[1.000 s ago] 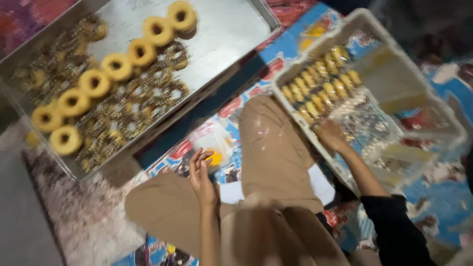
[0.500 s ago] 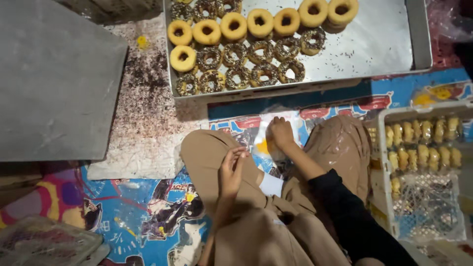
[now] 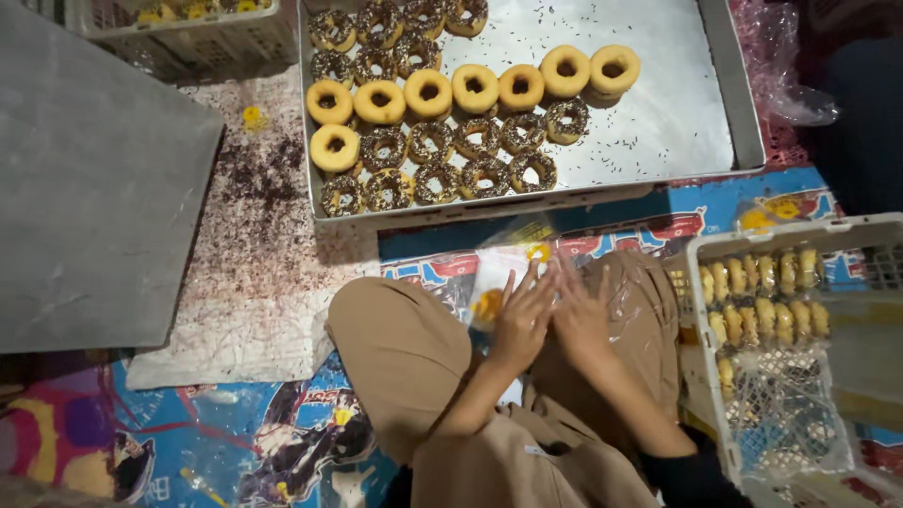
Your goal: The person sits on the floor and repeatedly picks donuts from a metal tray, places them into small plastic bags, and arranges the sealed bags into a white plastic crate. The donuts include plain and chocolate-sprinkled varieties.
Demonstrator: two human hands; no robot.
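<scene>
My left hand (image 3: 520,323) and my right hand (image 3: 581,318) lie side by side over my lap, fingers spread, both pressing on a stack of clear plastic bags (image 3: 508,273) between my knees. My legs in tan trousers (image 3: 404,348) are folded on the floor. Just beyond the bags lies a metal tray (image 3: 677,103) with rows of ring doughnuts, some plain yellow-glazed (image 3: 475,87), others covered with chocolate sprinkles (image 3: 484,176).
A white plastic crate (image 3: 800,414) with several packed yellow pastries stands at my right. A grey board (image 3: 94,179) lies at the left, beside paper strewn with sprinkles (image 3: 254,226). Another crate (image 3: 188,28) stands at the top left. The floor mat is colourfully printed.
My right hand came back from the crate to my lap and now lies beside the left on the bags. The view swung left, onto the tray and board.
</scene>
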